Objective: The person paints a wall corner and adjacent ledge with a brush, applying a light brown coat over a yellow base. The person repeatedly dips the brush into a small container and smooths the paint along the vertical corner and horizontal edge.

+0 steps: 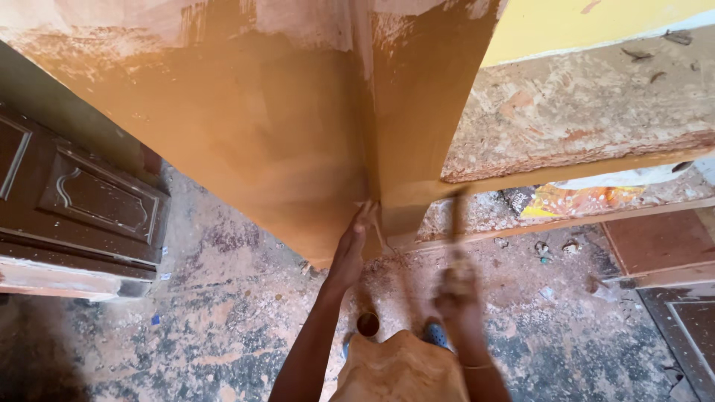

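Note:
My left hand point(352, 249) reaches up to the bottom corner of an ochre-painted wall point(283, 141), fingers laid flat against the edge. A thin pale strip point(380, 234) hangs right beside the fingertips. My right hand point(456, 292) is blurred by motion and is closed around a thin-handled tool point(456, 216). The tool points up toward the lower edge of the wall, and its working end is too smeared to make out. My clothes point(398, 368) are the same ochre colour.
A dark brown panelled door point(82, 197) lies at the left. Wooden boards point(659, 242) and another dark panel point(689, 327) sit at the right. A small round tin point(367, 324) and a blue sandal point(436, 335) are on the dusty, paint-stained floor point(223, 320). Yellow packaging point(581, 199) lies under a ledge.

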